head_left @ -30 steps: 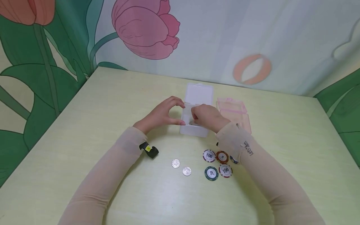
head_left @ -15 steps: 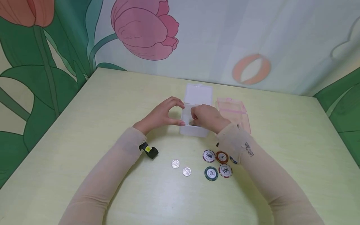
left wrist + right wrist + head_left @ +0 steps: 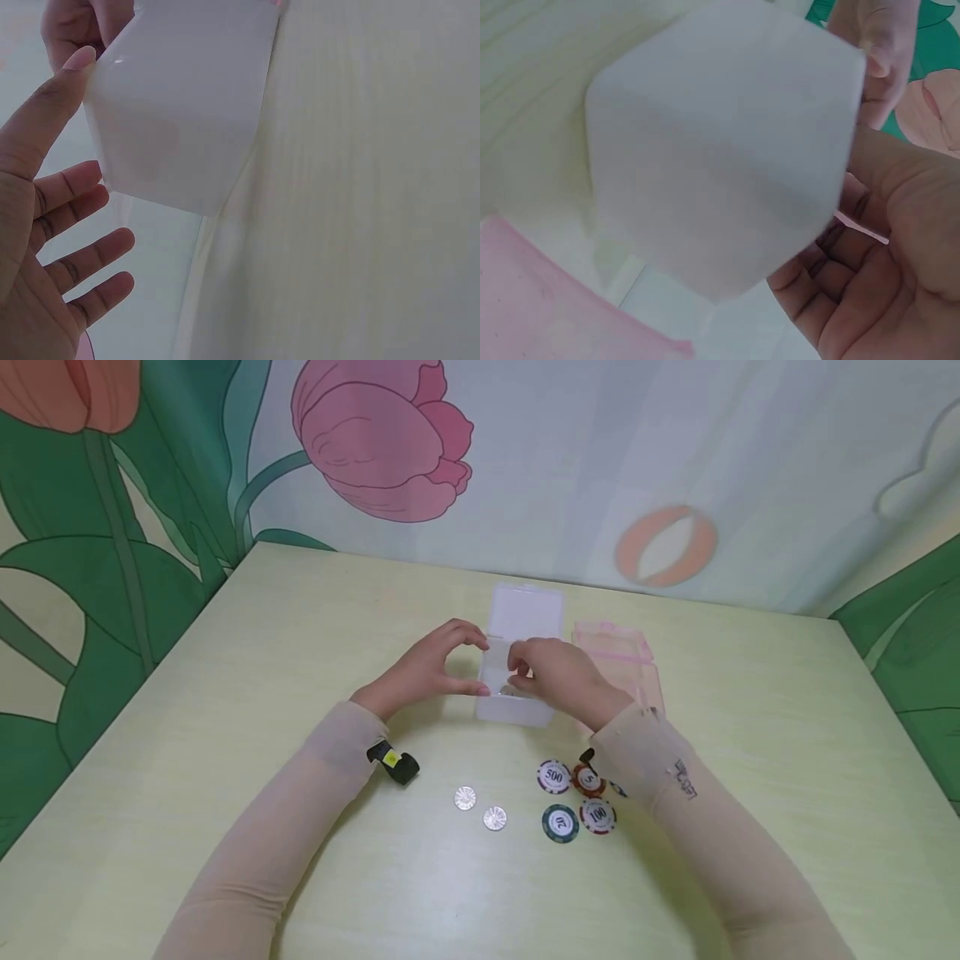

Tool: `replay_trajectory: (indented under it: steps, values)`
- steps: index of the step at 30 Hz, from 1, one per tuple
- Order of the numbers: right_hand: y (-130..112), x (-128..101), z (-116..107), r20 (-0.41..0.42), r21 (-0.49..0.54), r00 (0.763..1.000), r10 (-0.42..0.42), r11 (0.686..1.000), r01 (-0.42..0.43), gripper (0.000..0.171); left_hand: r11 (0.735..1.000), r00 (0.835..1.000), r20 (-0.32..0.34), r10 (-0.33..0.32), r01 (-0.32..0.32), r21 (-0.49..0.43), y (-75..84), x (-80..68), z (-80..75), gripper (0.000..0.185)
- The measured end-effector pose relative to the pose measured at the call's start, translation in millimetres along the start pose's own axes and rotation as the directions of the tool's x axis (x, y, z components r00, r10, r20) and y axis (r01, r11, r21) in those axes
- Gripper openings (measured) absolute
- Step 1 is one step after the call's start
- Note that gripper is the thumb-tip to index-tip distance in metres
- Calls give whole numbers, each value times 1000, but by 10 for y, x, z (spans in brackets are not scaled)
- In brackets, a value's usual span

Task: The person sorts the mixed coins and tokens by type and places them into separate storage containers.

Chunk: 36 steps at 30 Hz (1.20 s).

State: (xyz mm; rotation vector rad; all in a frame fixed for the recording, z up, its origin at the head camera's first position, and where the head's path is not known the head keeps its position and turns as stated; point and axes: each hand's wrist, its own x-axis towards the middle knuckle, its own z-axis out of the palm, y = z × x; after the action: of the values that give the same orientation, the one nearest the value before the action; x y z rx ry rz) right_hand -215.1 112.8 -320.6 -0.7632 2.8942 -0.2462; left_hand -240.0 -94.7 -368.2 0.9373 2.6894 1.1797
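A clear plastic box (image 3: pixel 513 706) lies open mid-table, its lid (image 3: pixel 525 610) folded back. My left hand (image 3: pixel 472 664) brackets the box's left side, thumb at the near corner and index finger at the far one. In the left wrist view the thumb (image 3: pixel 64 79) touches the box (image 3: pixel 180 112) and the other fingers are spread, nearly straight. My right hand (image 3: pixel 536 670) hovers over the box with its fingers curled down into it. In the right wrist view the box (image 3: pixel 720 150) hides the fingertips of that hand (image 3: pixel 870 285). A silvery glint (image 3: pixel 501 692) shows inside the box.
A pink plastic box (image 3: pixel 622 652) lies open just right of the clear one. Several poker chips (image 3: pixel 561 822) and two silver coins (image 3: pixel 465 797), (image 3: pixel 495 817) lie near the front edge. A black band (image 3: pixel 393 762) sits on my left wrist. A painted wall backs the table.
My right hand has lifted slightly and shifted right over the clear box. The left hand has kept its place against the box's side.
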Motion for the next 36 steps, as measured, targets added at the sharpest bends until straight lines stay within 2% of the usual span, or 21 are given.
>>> replay_trajectory:
  steps: [5,11,14,24,31,36]
  values:
    - [-67,-149,-4,-91,9,996,-26,1000,27,21,1000,1000,7,-7,7,-6,-4,-4,-6,60]
    - [-125,-339,21,-205,40,976,-78,995,88,19,1000,1000,1,-6,6,-12,-30,-13,4,59]
    - [-138,-425,42,-231,53,969,-90,993,105,19,1000,1000,2,-7,7,-19,-30,-15,3,59]
    - [-230,-658,185,-158,51,978,-139,988,149,21,999,1000,9,-23,23,-25,-24,-8,6,58]
    - [-306,-796,345,-140,37,961,-239,968,246,17,1000,1000,3,-18,18,-24,-21,-9,1,58]
    - [-377,-861,404,-70,80,954,-291,952,296,14,1000,1000,0,-15,15,-23,-32,-18,6,58]
